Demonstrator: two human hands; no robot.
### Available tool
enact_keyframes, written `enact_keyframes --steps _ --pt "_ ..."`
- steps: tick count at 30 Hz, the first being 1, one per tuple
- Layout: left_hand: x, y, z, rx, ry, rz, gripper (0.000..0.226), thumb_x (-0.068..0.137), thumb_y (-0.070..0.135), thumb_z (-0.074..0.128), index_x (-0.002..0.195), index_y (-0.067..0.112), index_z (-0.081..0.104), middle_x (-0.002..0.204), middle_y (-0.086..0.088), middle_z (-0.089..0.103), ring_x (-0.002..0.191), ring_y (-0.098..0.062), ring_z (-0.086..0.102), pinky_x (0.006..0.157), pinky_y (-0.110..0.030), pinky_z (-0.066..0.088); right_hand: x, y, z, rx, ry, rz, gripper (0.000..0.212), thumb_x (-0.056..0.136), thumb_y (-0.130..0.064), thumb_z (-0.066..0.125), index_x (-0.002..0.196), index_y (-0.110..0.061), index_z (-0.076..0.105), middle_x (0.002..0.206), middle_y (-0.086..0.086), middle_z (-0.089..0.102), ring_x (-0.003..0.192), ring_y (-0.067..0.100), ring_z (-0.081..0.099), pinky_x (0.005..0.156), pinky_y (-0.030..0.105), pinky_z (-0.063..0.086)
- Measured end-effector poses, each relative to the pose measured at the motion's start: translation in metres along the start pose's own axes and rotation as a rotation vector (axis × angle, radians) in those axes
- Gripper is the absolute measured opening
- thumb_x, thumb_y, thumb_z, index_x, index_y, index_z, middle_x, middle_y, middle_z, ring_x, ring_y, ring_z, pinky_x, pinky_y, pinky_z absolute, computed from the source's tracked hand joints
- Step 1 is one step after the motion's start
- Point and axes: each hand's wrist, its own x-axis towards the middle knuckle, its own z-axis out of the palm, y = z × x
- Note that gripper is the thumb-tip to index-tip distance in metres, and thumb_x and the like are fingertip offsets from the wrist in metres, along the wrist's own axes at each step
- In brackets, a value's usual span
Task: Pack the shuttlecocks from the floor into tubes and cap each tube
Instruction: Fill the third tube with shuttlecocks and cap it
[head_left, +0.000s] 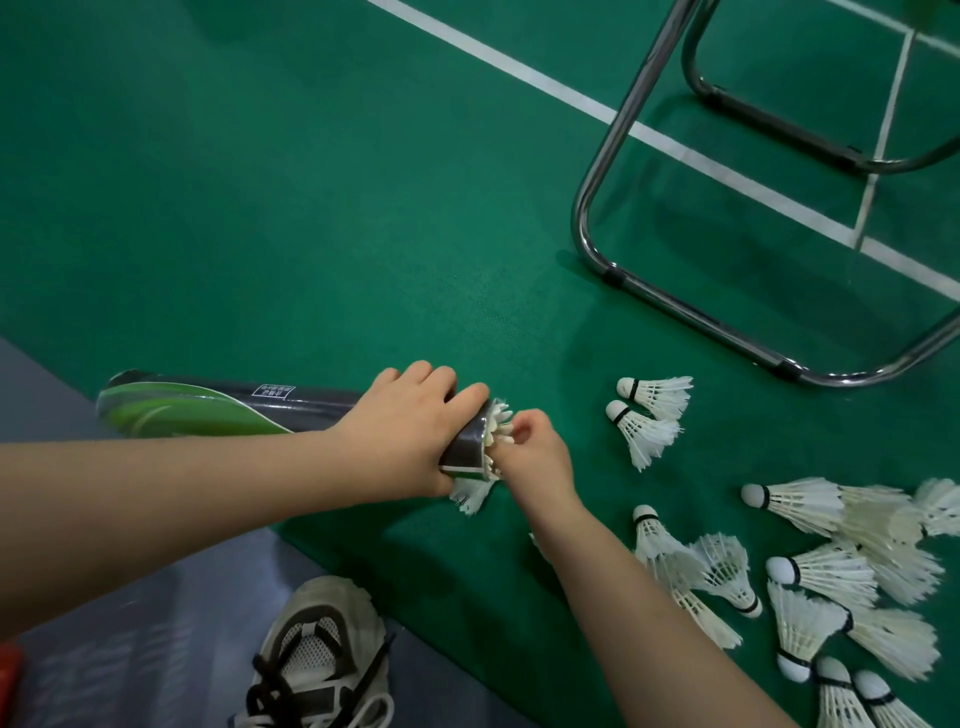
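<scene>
A dark tube (218, 408) with a green swirl lies nearly flat over the green floor, its open mouth pointing right. My left hand (410, 426) grips the tube just behind that mouth. White feathers of a shuttlecock (500, 418) stick out of the mouth, and my right hand (535, 449) pinches them with curled fingers. Another shuttlecock (472, 493) shows its feathers under my left hand. Two loose shuttlecocks (649, 415) lie to the right, and several more are heaped (831, 571) at the lower right.
A chrome tube-frame chair base (691, 317) stands on the floor at the upper right. White court lines (571, 93) cross the far floor. A white and black shoe (317, 654) sits at the bottom, on a grey strip (130, 649).
</scene>
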Motion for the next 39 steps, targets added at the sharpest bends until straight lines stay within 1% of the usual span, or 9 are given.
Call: enact_keyframes --steps 5,10,14,18,23,27,29,34,39 --pt "0.001 0.009 -0.005 -0.001 0.004 0.028 0.072 0.069 0.047 0.058 0.131 0.025 0.029 0.111 -0.002 0.044 0.1 -0.024 0.042 0.081 -0.036 0.038 -0.007 -0.016 -0.001 -0.288 0.142 -0.093 0.024 0.087 -0.025 0.049 0.069 -0.019 0.035 0.069 -0.002 0.046 0.063 0.022 0.039 0.054 0.034 0.022" --pt "0.006 0.01 -0.006 0.007 0.019 0.022 0.074 0.068 0.046 0.059 0.132 0.024 0.028 0.113 -0.003 0.045 0.101 -0.023 0.042 0.083 -0.037 0.04 -0.022 -0.004 -0.006 0.015 0.137 -0.197 0.029 0.075 -0.019 0.054 0.053 -0.019 0.035 0.047 -0.007 0.036 0.052 0.012 0.029 0.051 0.028 0.024" --pt "0.007 0.008 -0.005 0.02 0.024 0.012 0.074 0.07 0.048 0.059 0.132 0.025 0.027 0.113 -0.002 0.044 0.101 -0.023 0.042 0.081 -0.035 0.038 -0.026 -0.004 -0.011 0.411 -0.166 -0.184 0.019 0.08 -0.002 0.051 0.08 -0.016 0.064 0.073 -0.006 0.063 0.07 0.004 0.055 0.068 0.017 0.043" --pt "0.006 0.016 -0.006 0.037 0.015 0.056 0.074 0.07 0.049 0.059 0.132 0.024 0.028 0.113 -0.003 0.044 0.101 -0.024 0.042 0.081 -0.036 0.037 -0.019 0.001 -0.015 0.508 -0.459 -0.024 0.048 0.049 0.002 0.036 0.092 0.001 0.06 0.095 0.025 0.059 0.092 0.024 0.054 0.089 0.041 0.042" --pt "0.006 0.027 -0.005 0.069 0.018 0.204 0.074 0.056 0.061 0.056 0.116 0.019 0.046 0.091 -0.007 0.054 0.079 -0.028 0.052 0.062 -0.036 0.041 -0.016 0.001 -0.035 0.282 -0.736 0.048 0.032 0.063 -0.004 0.054 0.094 -0.01 0.059 0.09 0.005 0.061 0.084 0.017 0.059 0.076 0.032 0.052" --pt "0.017 0.035 -0.009 0.087 0.031 0.172 0.074 0.067 0.054 0.061 0.128 0.02 0.038 0.106 -0.008 0.05 0.094 -0.029 0.047 0.075 -0.038 0.039 -0.01 -0.002 -0.046 0.343 -0.581 0.085 0.014 0.078 -0.004 0.057 0.091 -0.01 0.061 0.087 0.01 0.064 0.081 0.022 0.061 0.078 0.04 0.052" --pt "0.024 0.037 -0.014 0.083 0.048 0.138 0.074 0.07 0.049 0.061 0.132 0.021 0.031 0.112 -0.007 0.045 0.1 -0.027 0.043 0.08 -0.037 0.037 -0.006 -0.009 -0.05 0.384 -0.398 0.121 0.008 0.081 -0.005 0.054 0.083 -0.01 0.06 0.079 0.009 0.062 0.069 0.019 0.059 0.065 0.03 0.05" --pt "0.027 0.033 -0.014 0.1 -0.005 0.108 0.079 0.071 0.048 0.06 0.135 0.022 0.023 0.116 -0.006 0.041 0.104 -0.026 0.039 0.084 -0.037 0.037 0.008 0.011 -0.068 -0.014 0.062 0.186 0.013 0.082 -0.009 0.051 0.074 -0.014 0.059 0.068 0.005 0.057 0.061 0.019 0.055 0.065 0.034 0.05" --pt "0.02 0.03 -0.007 0.118 -0.04 0.108 0.08 0.072 0.049 0.06 0.137 0.023 0.02 0.117 -0.005 0.04 0.104 -0.025 0.038 0.085 -0.037 0.037 0.002 0.055 -0.07 -0.782 -0.194 0.331 0.046 0.082 -0.037 0.053 0.121 -0.016 0.042 0.111 0.005 0.055 0.095 0.022 0.054 0.067 0.028 0.039"
